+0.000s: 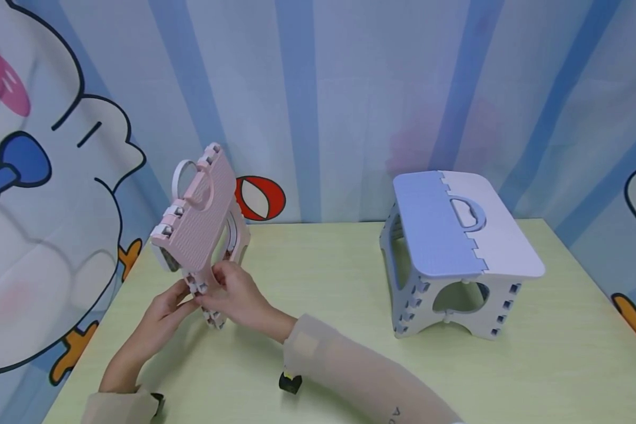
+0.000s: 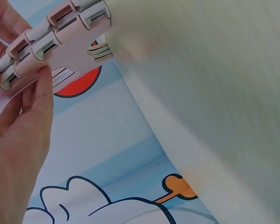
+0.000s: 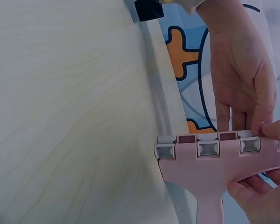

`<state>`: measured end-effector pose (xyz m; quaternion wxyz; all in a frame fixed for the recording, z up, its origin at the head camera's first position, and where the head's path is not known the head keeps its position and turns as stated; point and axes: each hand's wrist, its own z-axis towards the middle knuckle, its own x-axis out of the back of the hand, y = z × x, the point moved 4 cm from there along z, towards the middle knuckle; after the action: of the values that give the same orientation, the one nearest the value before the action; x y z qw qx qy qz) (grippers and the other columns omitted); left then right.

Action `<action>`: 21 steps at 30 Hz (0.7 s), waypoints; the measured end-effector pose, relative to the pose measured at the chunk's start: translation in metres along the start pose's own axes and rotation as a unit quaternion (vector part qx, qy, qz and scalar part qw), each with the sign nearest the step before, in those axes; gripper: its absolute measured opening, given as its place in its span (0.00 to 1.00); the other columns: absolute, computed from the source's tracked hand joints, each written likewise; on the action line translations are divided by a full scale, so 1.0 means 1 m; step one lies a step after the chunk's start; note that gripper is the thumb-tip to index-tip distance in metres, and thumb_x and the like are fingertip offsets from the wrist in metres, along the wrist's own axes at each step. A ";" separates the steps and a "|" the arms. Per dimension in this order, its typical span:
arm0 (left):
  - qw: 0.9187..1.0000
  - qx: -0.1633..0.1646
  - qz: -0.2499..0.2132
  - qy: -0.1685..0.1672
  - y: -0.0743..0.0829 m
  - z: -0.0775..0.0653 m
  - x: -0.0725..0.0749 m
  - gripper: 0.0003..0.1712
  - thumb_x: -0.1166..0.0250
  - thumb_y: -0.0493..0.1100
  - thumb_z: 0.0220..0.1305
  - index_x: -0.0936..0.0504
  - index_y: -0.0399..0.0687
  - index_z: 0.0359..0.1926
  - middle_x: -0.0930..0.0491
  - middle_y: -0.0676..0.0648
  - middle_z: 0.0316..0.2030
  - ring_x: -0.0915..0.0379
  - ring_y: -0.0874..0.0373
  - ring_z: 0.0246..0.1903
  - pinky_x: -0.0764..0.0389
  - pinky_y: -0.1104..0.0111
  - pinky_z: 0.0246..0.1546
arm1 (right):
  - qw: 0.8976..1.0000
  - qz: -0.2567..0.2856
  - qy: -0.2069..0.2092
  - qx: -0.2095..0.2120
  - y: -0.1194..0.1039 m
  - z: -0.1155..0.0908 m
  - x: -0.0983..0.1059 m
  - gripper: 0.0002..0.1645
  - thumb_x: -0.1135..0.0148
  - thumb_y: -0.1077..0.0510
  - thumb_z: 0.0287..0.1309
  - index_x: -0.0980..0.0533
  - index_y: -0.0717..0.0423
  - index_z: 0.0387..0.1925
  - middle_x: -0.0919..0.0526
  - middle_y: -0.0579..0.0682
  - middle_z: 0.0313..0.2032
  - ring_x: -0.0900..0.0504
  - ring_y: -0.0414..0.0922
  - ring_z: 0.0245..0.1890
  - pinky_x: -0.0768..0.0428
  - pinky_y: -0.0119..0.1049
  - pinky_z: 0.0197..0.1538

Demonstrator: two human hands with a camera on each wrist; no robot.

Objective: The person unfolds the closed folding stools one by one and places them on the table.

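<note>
A pink and white folding stool [image 1: 206,206], partly folded, stands tilted on the left of the table in the head view. My left hand [image 1: 159,321] holds the outer side of its near leg panel. On the inner side of that same panel, my right hand [image 1: 241,297] grips the edge by the oval opening. The right wrist view shows the panel's hinged edge [image 3: 207,147] with both hands around it; part of my right hand [image 3: 266,196] runs out of frame. Close in the left wrist view, my left hand [image 2: 25,144] has its fingers along the hinge blocks [image 2: 44,46].
A blue and white folding stool [image 1: 440,224] stands unfolded at the right of the pale wooden table [image 1: 318,271]. A patterned curtain [image 1: 339,106] hangs behind the table. The black wrist device [image 1: 290,383] sits beneath my right sleeve.
</note>
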<state>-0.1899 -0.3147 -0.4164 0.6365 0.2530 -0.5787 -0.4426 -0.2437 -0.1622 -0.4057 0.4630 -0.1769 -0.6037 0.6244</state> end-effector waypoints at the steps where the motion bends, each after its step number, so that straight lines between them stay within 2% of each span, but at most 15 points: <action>1: 1.000 0.001 0.000 -0.002 0.000 0.000 0.000 0.31 0.48 0.37 0.77 0.44 0.30 0.74 0.42 0.30 0.71 0.43 0.30 0.67 0.31 0.83 0.52 | 1.000 -0.005 -0.004 0.002 0.001 0.000 0.000 0.20 0.30 0.61 0.60 0.28 0.57 0.51 0.24 0.44 0.47 0.26 0.36 0.46 0.25 0.25 0.51; 6: 1.000 0.009 0.003 -0.007 0.000 0.001 0.001 0.31 0.47 0.38 0.77 0.45 0.29 0.74 0.42 0.30 0.71 0.44 0.31 0.68 0.32 0.84 0.53 | 0.998 -0.063 -0.024 0.012 0.001 0.000 -0.001 0.20 0.34 0.59 0.65 0.31 0.56 0.54 0.25 0.44 0.48 0.27 0.34 0.47 0.25 0.23 0.51; 7: 1.000 0.012 0.005 -0.008 0.000 0.001 0.001 0.32 0.47 0.38 0.77 0.45 0.29 0.74 0.42 0.30 0.71 0.44 0.31 0.68 0.30 0.79 0.55 | 0.997 -0.074 -0.026 0.012 0.001 0.000 -0.001 0.20 0.34 0.59 0.65 0.31 0.56 0.55 0.25 0.45 0.49 0.27 0.34 0.47 0.25 0.23 0.51; 12: 1.000 0.013 0.005 -0.008 -0.002 0.001 0.002 0.32 0.47 0.39 0.77 0.46 0.30 0.74 0.42 0.30 0.72 0.44 0.31 0.68 0.30 0.79 0.56 | 0.993 -0.108 -0.035 0.004 -0.001 -0.001 -0.001 0.21 0.36 0.56 0.67 0.32 0.56 0.56 0.27 0.44 0.49 0.27 0.34 0.47 0.26 0.23 0.50; 13: 1.000 0.014 0.007 -0.009 -0.002 0.001 0.002 0.33 0.47 0.39 0.77 0.46 0.30 0.75 0.42 0.30 0.72 0.44 0.31 0.69 0.29 0.76 0.57 | 0.993 -0.111 -0.036 0.003 -0.001 -0.001 -0.001 0.21 0.36 0.56 0.67 0.32 0.56 0.56 0.27 0.44 0.49 0.27 0.34 0.47 0.26 0.23 0.50; 14: 1.000 0.014 0.007 -0.009 -0.003 0.001 0.002 0.33 0.47 0.39 0.77 0.47 0.30 0.75 0.43 0.31 0.72 0.44 0.31 0.69 0.31 0.79 0.56 | 0.993 -0.116 -0.036 0.003 -0.001 -0.002 -0.001 0.21 0.36 0.56 0.67 0.32 0.56 0.56 0.27 0.44 0.49 0.27 0.34 0.46 0.26 0.22 0.50; 17: 1.000 0.020 0.014 -0.014 -0.005 0.002 0.002 0.33 0.48 0.41 0.78 0.48 0.32 0.76 0.44 0.32 0.73 0.45 0.32 0.69 0.28 0.67 0.60 | 0.991 -0.131 -0.035 0.004 -0.002 -0.002 -0.001 0.22 0.36 0.55 0.67 0.32 0.56 0.56 0.27 0.44 0.49 0.27 0.34 0.46 0.25 0.22 0.49; 19: 0.999 0.022 0.018 -0.017 -0.005 0.002 0.003 0.34 0.48 0.42 0.78 0.49 0.33 0.76 0.45 0.33 0.73 0.46 0.32 0.70 0.30 0.55 0.62 | 0.990 -0.140 -0.033 0.005 -0.002 -0.003 -0.001 0.23 0.36 0.54 0.67 0.33 0.56 0.57 0.26 0.44 0.50 0.27 0.34 0.47 0.25 0.23 0.51; 21: 0.999 0.022 0.018 -0.021 -0.005 0.003 0.003 0.34 0.48 0.42 0.78 0.49 0.34 0.76 0.45 0.34 0.74 0.46 0.33 0.70 0.33 0.49 0.62 | 0.988 -0.148 -0.033 0.005 -0.002 -0.003 -0.001 0.24 0.36 0.54 0.67 0.33 0.55 0.59 0.26 0.45 0.52 0.26 0.35 0.49 0.25 0.24 0.53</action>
<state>-0.1939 -0.3195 -0.4185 0.6265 0.2475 -0.6058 -0.4234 -0.2397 -0.1613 -0.4048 0.5308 -0.0628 -0.6351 0.5576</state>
